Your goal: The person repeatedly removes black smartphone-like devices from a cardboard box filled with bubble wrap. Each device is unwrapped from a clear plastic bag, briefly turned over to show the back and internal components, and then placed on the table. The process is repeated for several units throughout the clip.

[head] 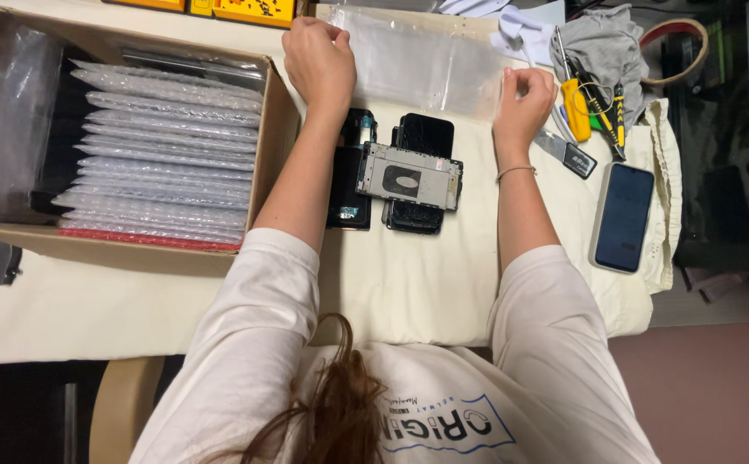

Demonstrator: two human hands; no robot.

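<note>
bag (422, 64), clear plastic, lies flat at the far edge of the cream cloth (409, 283), stretched between both hands. left hand (319, 60) is closed on its left end, right hand (525, 94) pinches the right edge with fingers curled tight. step in hand looks like spreading or opening the bag. phone frame (409, 176) sits just in front on two dark phones (422, 137), between the forearms, untouched. cardboard box (276, 129) on the left holds a row of bubble-wrap sleeves (164, 155). yellow-handled tools (576, 107) and another phone (622, 216) lie to the right. next move likely calls for parting the bag mouth with one hand while the other stays pinched; the thin film looks slippery and clingy.
</note>
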